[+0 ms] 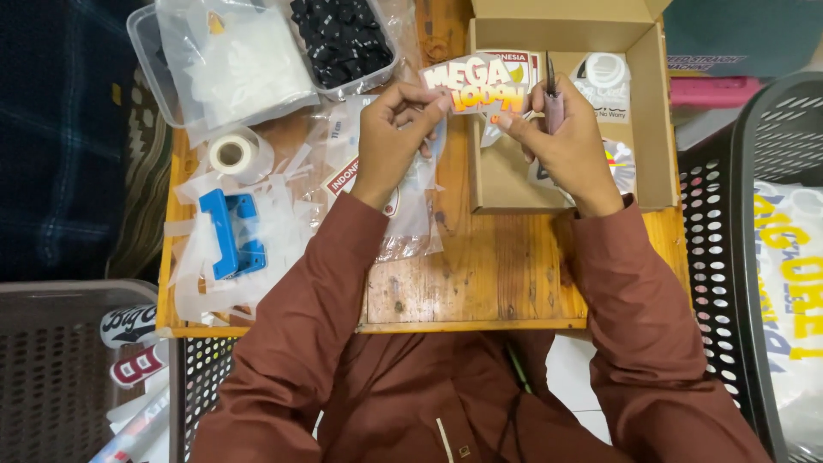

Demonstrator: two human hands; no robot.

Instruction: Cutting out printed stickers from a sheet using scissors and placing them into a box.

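Observation:
My left hand (393, 133) pinches the left edge of a die-cut sticker (477, 87) with white, orange and yellow lettering. My right hand (566, 141) grips the sticker's lower right edge and also holds a thin pointed tool with a pinkish handle (552, 96), pointing away from me. Both hands hover above the small wooden table (480, 283), at the left wall of an open cardboard box (656, 129) with more stickers inside.
A blue tape dispenser (231, 233), a white tape roll (233, 153) and clear plastic bags lie at left. A tray of black parts (343, 39) stands at the back. Dark perforated baskets (729, 214) flank the table on both sides.

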